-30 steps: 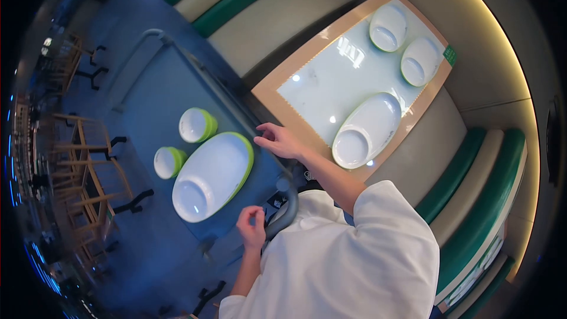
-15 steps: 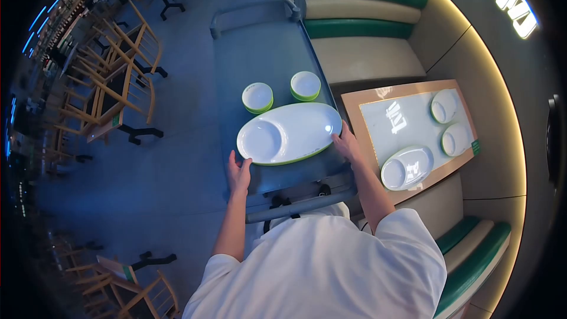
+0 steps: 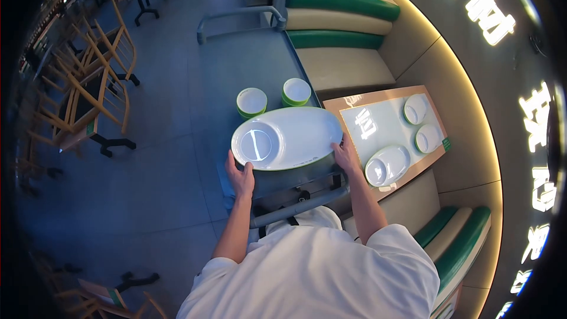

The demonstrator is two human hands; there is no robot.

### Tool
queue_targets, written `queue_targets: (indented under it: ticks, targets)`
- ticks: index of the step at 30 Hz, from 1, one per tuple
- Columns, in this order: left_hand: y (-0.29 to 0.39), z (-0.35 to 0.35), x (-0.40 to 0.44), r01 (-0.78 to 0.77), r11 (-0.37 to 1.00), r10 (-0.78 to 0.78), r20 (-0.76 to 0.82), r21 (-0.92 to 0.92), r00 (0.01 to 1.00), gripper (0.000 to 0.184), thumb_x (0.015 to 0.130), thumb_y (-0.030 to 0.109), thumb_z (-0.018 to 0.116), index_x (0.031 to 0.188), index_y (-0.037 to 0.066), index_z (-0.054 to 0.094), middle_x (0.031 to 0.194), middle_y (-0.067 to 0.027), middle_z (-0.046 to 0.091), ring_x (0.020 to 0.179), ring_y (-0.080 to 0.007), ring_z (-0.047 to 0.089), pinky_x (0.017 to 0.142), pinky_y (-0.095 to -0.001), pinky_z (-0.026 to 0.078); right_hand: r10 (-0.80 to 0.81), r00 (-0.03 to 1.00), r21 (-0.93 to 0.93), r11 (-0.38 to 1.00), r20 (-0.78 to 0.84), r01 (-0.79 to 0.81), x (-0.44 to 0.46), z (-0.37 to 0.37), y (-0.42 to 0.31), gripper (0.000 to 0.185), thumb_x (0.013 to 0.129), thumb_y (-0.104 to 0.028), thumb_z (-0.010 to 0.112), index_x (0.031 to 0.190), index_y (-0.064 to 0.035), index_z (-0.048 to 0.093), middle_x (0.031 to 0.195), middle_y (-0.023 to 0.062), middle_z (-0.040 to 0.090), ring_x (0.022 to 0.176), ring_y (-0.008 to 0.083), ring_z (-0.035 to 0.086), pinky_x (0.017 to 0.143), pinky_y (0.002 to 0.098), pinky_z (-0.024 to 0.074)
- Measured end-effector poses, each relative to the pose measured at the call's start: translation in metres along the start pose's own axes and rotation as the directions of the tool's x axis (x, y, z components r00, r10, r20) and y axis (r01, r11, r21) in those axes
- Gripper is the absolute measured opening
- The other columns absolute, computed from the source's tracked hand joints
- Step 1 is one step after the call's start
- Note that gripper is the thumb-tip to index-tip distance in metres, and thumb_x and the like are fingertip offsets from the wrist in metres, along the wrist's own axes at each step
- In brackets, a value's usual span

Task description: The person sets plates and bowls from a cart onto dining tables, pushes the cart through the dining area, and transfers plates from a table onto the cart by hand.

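Since a second ago, the left hand (image 3: 241, 179) and the right hand (image 3: 346, 155) have been brought onto the two ends of the plate (image 3: 301, 136), and over the last half second it appears to have been tilted slightly, so that small marking is now shown inside its near edge. It is grasped in both hands: each thumb is laid on the rim, while the fingers are wrapped along the outer side and are partly hidden.

The plate is held over the near part of the cart (image 3: 245, 56), its long side set crosswise, its round compartment turned toward the left hand. Whether it has been lifted fully off the surface cannot be told. Just beyond it, a left bowl (image 3: 252, 101) and a right bowl (image 3: 296, 90) are stood on the cart, slightly apart; both are white inside and green outside.

To the right, a table (image 3: 334, 105) is set with an oval dish (image 3: 398, 161) at its near side and two small dishes (image 3: 428, 139) farther along. It is flanked by green and beige benches (image 3: 339, 40). At the left, wooden chairs (image 3: 123, 101) are seen, well apart from the cart.
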State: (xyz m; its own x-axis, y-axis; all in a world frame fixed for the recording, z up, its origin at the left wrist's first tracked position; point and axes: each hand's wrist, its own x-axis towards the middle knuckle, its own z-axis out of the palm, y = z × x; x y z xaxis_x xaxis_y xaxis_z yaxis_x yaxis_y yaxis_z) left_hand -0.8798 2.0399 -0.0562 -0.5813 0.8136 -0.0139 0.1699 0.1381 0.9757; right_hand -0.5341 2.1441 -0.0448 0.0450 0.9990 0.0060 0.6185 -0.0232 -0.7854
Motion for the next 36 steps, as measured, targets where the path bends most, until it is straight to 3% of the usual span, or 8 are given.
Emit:
queue_targets:
  ticks: [2,4,8,10,16,19,24,36]
  targets:
    - [0.022,-0.004,-0.005,-0.04,0.998,0.04,-0.014,-0.047,0.999,0.078,0.085,0.009,0.065,0.155,-0.003,0.034,0.141,-0.0237,0.048,0.133,-0.0336,0.048,0.109,-0.0395,0.043,0.06,0.998,0.213,0.975,0.001,-0.059,-0.012,-0.009,-0.019,0.054,0.093,-0.011,0.062,0.144,-0.0011,0.047,0.118,0.0144,0.065,0.11,0.0216,0.064,0.095,0.0359,0.0517]
    - [0.053,-0.002,-0.014,-0.118,0.888,0.12,-0.023,-0.445,0.992,0.072,0.086,0.006,0.061,0.152,-0.002,0.035,0.132,-0.0192,0.055,0.121,-0.0275,0.057,0.1,-0.0356,0.048,0.098,0.995,0.428,0.899,0.013,-0.094,-0.016,-0.014,-0.028,0.051,0.095,-0.009,0.06,0.144,-0.0023,0.047,0.118,0.0115,0.065,0.111,0.0184,0.063,0.095,0.0343,0.0516]
    - [0.064,-0.008,-0.018,-0.093,0.851,0.118,0.016,-0.517,0.993,0.065,0.085,0.001,0.058,0.147,-0.001,0.037,0.128,-0.0162,0.058,0.114,-0.0227,0.061,0.097,-0.0341,0.05,0.166,0.984,0.799,0.6,-0.071,-0.044,-0.023,-0.037,-0.052,0.044,0.101,-0.009,0.057,0.144,-0.0083,0.049,0.117,0.008,0.065,0.104,0.0143,0.064,0.09,0.0305,0.053]
    - [0.079,-0.012,-0.016,0.279,0.732,-0.149,0.254,-0.622,0.956,0.057,0.084,0.0,0.057,0.139,-0.001,0.043,0.127,-0.0159,0.059,0.114,-0.0214,0.062,0.099,-0.0347,0.051,0.148,0.986,0.848,0.53,-0.076,-0.014,-0.02,-0.052,-0.048,0.044,0.102,-0.011,0.058,0.145,-0.0061,0.048,0.121,0.0088,0.065,0.108,0.016,0.065,0.092,0.0314,0.0543]
    - [0.135,0.012,-0.045,0.538,0.528,-0.103,0.579,-0.657,0.809,0.05,0.084,0.001,0.058,0.132,0.005,0.045,0.125,-0.0134,0.06,0.114,-0.0225,0.063,0.1,-0.0377,0.054,0.137,0.991,0.989,0.144,0.007,-0.027,-0.017,-0.115,-0.069,0.044,0.109,-0.034,0.048,0.14,-0.0028,0.051,0.131,0.0107,0.064,0.122,0.0223,0.062,0.105,0.0419,0.0493]
    - [0.147,0.049,-0.056,0.555,0.504,-0.122,0.582,-0.662,0.804,0.05,0.085,0.0,0.058,0.132,0.006,0.045,0.125,-0.0131,0.059,0.115,-0.0236,0.063,0.1,-0.038,0.055,0.103,0.995,0.972,0.236,-0.012,-0.013,-0.018,-0.11,-0.03,0.055,0.107,-0.043,0.047,0.146,-0.0046,0.046,0.14,0.0115,0.059,0.128,0.0244,0.058,0.11,0.0442,0.0455]
    - [0.154,0.13,-0.073,0.563,0.651,-0.186,0.612,-0.509,0.768,0.052,0.084,-0.002,0.06,0.132,0.008,0.042,0.128,-0.0137,0.057,0.115,-0.0253,0.063,0.093,-0.0396,0.06,0.324,0.922,0.932,0.214,0.214,-0.292,-0.065,-0.094,-0.031,0.06,0.1,-0.023,0.064,0.151,-0.0053,0.038,0.144,0.0115,0.054,0.124,0.0256,0.06,0.101,0.0448,0.0532]
    - [0.136,0.281,-0.117,0.538,0.843,-0.39,0.696,0.007,0.602,0.058,0.097,0.017,0.065,0.148,0.012,0.036,0.13,-0.0093,0.059,0.106,-0.0176,0.062,0.084,-0.0358,0.055,0.532,0.817,0.965,-0.001,0.223,-0.262,-0.013,-0.153,0.113,0.05,0.092,-0.005,0.064,0.139,-0.0048,0.047,0.126,0.0096,0.063,0.111,0.0229,0.065,0.091,0.0427,0.0583]
